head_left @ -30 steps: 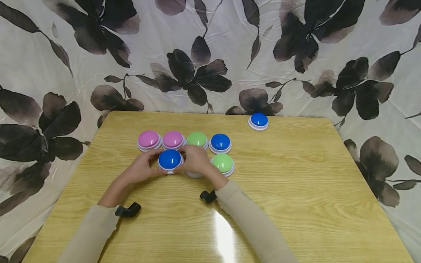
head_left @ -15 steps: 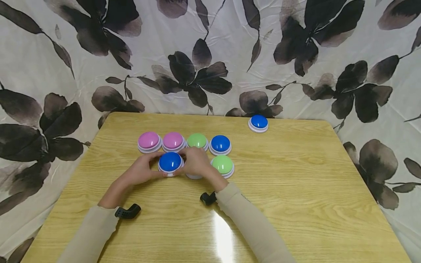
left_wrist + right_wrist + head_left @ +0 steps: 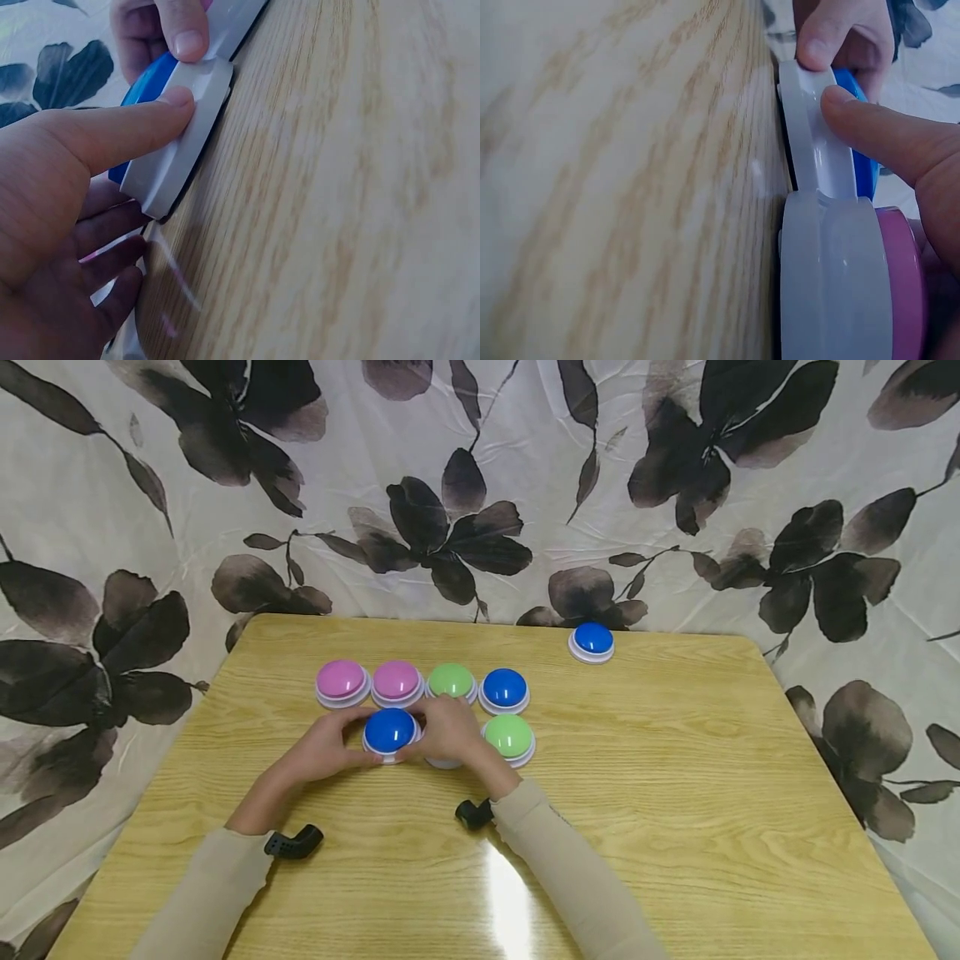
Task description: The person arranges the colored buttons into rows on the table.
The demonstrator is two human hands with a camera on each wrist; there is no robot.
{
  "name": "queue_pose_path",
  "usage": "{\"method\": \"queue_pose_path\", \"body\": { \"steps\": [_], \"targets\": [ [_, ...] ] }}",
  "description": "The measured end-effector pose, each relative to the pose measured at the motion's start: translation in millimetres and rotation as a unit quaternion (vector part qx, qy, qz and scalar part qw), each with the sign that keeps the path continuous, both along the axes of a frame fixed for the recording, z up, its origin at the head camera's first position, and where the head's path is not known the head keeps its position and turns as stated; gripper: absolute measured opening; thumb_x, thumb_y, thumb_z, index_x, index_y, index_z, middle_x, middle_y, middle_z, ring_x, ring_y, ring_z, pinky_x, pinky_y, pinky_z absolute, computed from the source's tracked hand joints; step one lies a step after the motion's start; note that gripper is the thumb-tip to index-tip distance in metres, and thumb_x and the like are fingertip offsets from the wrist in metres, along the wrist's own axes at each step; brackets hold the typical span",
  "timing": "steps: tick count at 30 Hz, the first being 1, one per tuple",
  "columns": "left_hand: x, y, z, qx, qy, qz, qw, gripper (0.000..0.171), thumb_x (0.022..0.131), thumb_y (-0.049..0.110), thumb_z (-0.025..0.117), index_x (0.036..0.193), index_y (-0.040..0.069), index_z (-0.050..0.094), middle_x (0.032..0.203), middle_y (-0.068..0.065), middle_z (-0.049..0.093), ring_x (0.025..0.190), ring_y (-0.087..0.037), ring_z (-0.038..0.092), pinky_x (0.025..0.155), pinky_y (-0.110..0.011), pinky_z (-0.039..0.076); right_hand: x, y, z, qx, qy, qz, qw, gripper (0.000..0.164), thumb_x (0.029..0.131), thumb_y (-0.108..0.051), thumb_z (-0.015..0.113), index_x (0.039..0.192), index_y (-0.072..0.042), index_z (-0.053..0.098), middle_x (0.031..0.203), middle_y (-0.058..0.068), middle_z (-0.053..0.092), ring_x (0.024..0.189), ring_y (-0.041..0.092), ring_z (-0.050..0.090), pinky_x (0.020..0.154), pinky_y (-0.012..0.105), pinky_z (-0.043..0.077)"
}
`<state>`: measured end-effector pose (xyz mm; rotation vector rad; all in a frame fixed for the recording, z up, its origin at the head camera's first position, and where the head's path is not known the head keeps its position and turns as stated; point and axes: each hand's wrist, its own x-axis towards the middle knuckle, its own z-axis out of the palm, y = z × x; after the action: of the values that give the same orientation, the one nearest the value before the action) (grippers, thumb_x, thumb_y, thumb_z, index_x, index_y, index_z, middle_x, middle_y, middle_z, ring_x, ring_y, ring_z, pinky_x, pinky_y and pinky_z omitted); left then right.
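Observation:
A blue push button (image 3: 388, 730) with a white round base sits low at the near side of the pink buttons, between both hands. My left hand (image 3: 321, 747) grips its left side, thumb (image 3: 142, 127) on the near face of the base. From the right, my right hand (image 3: 448, 729) holds the same button, its thumb (image 3: 877, 124) also on the near face. Beneath the right hand is another button, mostly hidden in the head view; the right wrist view shows its pink dome (image 3: 904, 277) and white base touching the blue button's base.
Behind the hands stand two pink buttons (image 3: 341, 679) (image 3: 397, 680), a green button (image 3: 451, 681) and a blue one (image 3: 504, 689) in a row. Another green button (image 3: 508, 737) is right of the right hand. A lone blue button (image 3: 592, 640) stands at the table's (image 3: 675, 827) back edge.
Over the first half second, the held blue button shifts slightly toward the person and down between the hands. Since then hands and buttons stay nearly still.

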<state>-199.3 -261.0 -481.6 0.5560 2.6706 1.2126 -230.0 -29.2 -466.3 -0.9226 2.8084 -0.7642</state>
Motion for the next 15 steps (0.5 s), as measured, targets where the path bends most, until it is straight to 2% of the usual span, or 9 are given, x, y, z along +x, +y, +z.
{"method": "queue_pose_path", "body": {
  "steps": [5,15],
  "targets": [
    [1.7,-1.0,-1.5,-0.004,-0.004,0.003,1.0000,0.073,0.074,0.028,0.087,0.134,0.003,0.054,0.133,-0.014,0.056,0.128,-0.033,0.045,0.108,-0.052,0.033,1.3,-0.9,-2.4,0.003,-0.009,0.000,1.000,0.068,0.067,-0.056,0.084,0.123,-0.022,0.067,0.106,-0.012,0.068,0.097,0.007,0.057,0.093,0.037,0.040],
    [-1.8,-1.6,-3.0,0.005,-0.003,-0.005,1.0000,0.072,0.076,0.028,0.086,0.135,0.004,0.052,0.134,-0.013,0.054,0.129,-0.031,0.044,0.109,-0.050,0.031,0.8,-1.2,-0.7,0.000,0.005,-0.002,1.000,0.068,0.067,-0.055,0.084,0.125,-0.025,0.065,0.109,-0.012,0.067,0.099,0.008,0.055,0.092,0.040,0.039]
  ]
}}
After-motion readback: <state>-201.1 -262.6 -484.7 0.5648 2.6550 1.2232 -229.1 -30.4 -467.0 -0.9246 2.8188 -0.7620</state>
